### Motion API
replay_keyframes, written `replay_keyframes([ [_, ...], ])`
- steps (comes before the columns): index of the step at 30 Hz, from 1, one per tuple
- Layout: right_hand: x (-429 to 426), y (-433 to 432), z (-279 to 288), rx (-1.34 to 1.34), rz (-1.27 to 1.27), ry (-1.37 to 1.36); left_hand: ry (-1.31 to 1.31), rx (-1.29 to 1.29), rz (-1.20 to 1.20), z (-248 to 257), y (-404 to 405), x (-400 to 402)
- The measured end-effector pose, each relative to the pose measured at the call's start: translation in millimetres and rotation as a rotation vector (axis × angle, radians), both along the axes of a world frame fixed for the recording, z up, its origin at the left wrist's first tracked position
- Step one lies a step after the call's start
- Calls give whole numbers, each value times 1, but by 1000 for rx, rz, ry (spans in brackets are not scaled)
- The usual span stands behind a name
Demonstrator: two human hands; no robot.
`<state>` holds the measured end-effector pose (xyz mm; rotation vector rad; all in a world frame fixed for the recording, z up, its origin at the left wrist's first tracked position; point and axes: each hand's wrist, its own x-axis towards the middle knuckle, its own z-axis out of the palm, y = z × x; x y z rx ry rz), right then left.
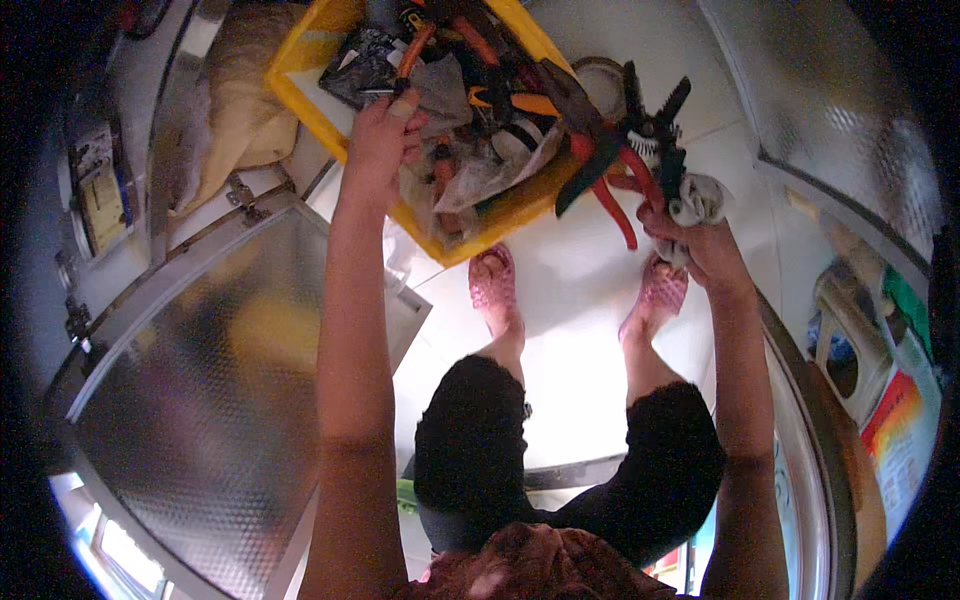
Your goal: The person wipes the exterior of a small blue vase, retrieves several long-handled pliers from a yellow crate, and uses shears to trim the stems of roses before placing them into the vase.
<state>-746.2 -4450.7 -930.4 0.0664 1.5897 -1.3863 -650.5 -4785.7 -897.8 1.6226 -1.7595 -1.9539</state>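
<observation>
A yellow plastic basket [480,238] full of hand tools sits on the floor before me. My left hand [386,139] reaches over its left rim, fingers curled beside an orange-and-black tool handle [414,54]; whether it grips the handle is unclear. At the basket's right, my right hand [694,240] is closed on a bunch: a red-handled cutting tool [641,180], a black spring-loaded hand tool [652,142] and a crumpled white cloth [701,201]. The red-handled tool's dark jaws [574,97] overlap the basket rim. Inside lie a black plastic bag [360,64] and a clear plastic bag [480,184].
Cabinet doors with textured panels stand on the left [202,375] and right [840,112]. A round object [600,79] rests on the white tile floor [570,300] behind the tools. My feet in pink sandals [493,281] are just below the basket. A plastic stool [851,337] is at right.
</observation>
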Motion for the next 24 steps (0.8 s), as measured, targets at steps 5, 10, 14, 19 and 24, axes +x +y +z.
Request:
replay_keyframes([
  [5,13,-6,43,-197,-186,-347,96,279,47,43,16,9],
  [10,52,29,109,-386,-366,-465,39,342,96,92,71,51],
  [14,87,47,171,-463,-434,-494,-36,307,19,156,111,81],
  [19,141,51,235,-543,-529,-524,46,155,-186,221,161,119],
  [24,182,53,293,-427,-536,-463,74,156,-162,280,205,149],
])
